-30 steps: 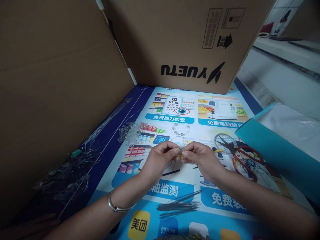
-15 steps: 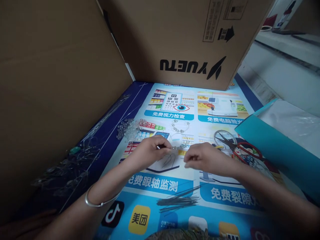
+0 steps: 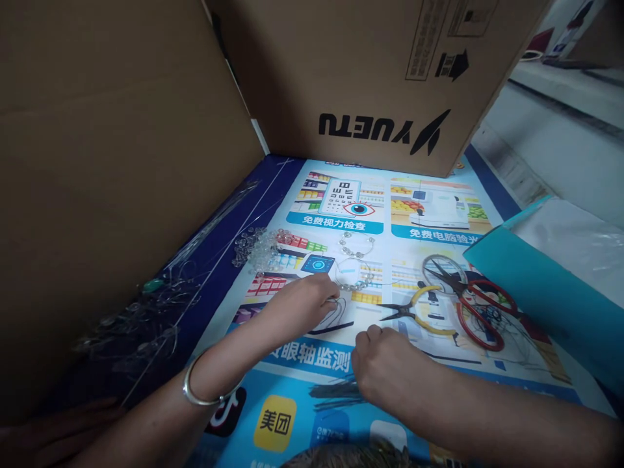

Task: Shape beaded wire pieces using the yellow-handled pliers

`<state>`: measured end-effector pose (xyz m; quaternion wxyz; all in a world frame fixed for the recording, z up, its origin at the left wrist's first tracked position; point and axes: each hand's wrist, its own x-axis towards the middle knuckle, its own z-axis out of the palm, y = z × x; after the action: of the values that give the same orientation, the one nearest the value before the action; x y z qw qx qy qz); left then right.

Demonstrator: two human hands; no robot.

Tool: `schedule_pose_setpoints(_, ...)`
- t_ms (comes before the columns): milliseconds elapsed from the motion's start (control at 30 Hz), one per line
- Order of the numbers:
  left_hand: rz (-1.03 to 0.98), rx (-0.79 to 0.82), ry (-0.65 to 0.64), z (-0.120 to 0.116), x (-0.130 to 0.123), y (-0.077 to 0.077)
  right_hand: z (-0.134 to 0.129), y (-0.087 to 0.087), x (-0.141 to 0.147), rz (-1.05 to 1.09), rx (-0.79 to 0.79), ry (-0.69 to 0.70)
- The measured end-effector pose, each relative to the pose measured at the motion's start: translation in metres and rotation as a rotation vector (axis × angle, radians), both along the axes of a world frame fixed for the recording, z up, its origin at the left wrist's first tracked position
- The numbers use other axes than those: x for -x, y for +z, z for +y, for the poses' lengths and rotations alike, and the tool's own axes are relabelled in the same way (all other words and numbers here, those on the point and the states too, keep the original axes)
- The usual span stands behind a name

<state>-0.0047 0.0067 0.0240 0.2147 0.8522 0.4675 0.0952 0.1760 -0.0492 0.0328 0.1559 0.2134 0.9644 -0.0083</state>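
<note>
My left hand (image 3: 314, 296) is closed in a pinch at the lower left of a wire ring strung with clear beads (image 3: 355, 286). Thin loops of wire (image 3: 336, 316) show just below its fingertips. My right hand (image 3: 383, 361) is curled with its knuckles up, at the right end of a bundle of short dark wire pieces (image 3: 334, 394); its fingertips are hidden. Above the ring lies a second open beaded wire ring (image 3: 357, 246). Pliers with yellow handles (image 3: 414, 312) lie just beyond my right hand, jaws pointing left.
Red-handled scissors (image 3: 480, 305) rest across a clear round spool (image 3: 444, 270) at right, near a teal box (image 3: 541, 273). Loose clear beads (image 3: 263, 250) lie at left, with tangled beaded wires (image 3: 141, 325) further left. Cardboard walls (image 3: 380, 78) stand behind and left.
My right hand has moved down and toward me, from beside the beaded ring to the dark wire pieces, uncovering the pliers. My left hand stays by the ring. The view has shifted slightly.
</note>
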Motion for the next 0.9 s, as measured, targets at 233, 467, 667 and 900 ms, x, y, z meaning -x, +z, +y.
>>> schedule_pose_setpoints(233,0.000,0.071,-0.150,-0.011,-0.001,0.020,0.028,-0.004,-0.022,0.167,0.073,-0.048)
schedule_pose_setpoints(467,0.094,-0.037,-0.232,-0.023,-0.016,0.018,0.044,0.010,-0.028,0.204,0.109,-0.246)
schedule_pose_setpoints(667,0.217,-0.186,-0.237,-0.026,-0.026,0.021,0.045,0.007,-0.026,0.251,0.121,-0.329)
schedule_pose_setpoints(900,0.279,-0.226,-0.251,-0.024,-0.027,0.019,0.050,0.003,-0.027,0.300,0.104,-0.392)
